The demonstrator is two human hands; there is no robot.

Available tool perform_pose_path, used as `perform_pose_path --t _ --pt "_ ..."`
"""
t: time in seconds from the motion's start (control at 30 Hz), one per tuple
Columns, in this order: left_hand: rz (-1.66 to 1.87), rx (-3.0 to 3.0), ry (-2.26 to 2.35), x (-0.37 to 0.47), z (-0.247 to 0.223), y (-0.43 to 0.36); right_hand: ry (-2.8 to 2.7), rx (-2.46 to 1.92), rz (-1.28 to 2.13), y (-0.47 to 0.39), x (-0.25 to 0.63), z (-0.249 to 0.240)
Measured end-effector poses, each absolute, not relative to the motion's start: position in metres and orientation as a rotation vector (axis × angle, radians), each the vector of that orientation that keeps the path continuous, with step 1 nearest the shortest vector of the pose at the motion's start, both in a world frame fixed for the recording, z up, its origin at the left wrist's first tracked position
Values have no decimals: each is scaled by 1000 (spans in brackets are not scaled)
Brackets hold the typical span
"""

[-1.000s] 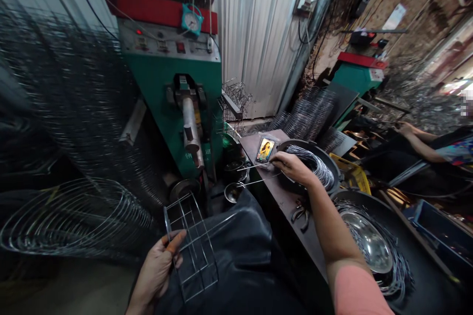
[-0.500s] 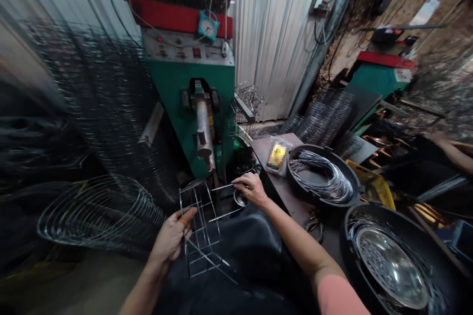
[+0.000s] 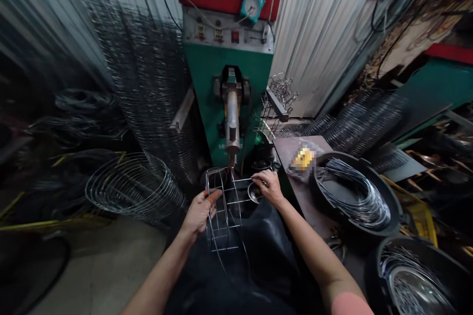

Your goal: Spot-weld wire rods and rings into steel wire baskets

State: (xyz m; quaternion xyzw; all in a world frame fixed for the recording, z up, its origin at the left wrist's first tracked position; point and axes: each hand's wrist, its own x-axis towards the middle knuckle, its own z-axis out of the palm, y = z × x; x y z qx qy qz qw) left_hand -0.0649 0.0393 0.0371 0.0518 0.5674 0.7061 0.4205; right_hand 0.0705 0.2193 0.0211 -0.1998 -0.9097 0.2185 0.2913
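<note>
My left hand [image 3: 199,212] is closed around the left side of a wire basket [image 3: 224,249] made of thin steel rods, which hangs over a dark apron [image 3: 273,246]. My right hand [image 3: 269,187] pinches a wire piece [image 3: 242,180] whose rods run leftward to the basket's right side. I cannot tell whether the two are joined. Just above the basket, the metal arm [image 3: 232,113] of a green machine [image 3: 199,78] ends in a tip close to the basket's upper edge. A small metal bowl [image 3: 254,193] sits behind my right hand, partly hidden.
To the left stand a tall stack of wire grids [image 3: 140,74] and a pile of wire rings [image 3: 111,184]. On the right, a table [image 3: 284,145] carries a black basin [image 3: 397,206] of wire lengths. Another basin holds a steel bowl [image 3: 417,280]. Bent wire pieces [image 3: 281,91] hang beside the machine.
The view has swung left, so the scene sits further right. The basket and wire piece have come together beneath the machine's tip. Both hands keep their grip.
</note>
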Motion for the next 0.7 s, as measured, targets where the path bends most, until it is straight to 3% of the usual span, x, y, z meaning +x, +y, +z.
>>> perform_pose_path --t 0.7 --pt "1813 169 1420 -92 19 69 -2503 -470 571 258 43 24"
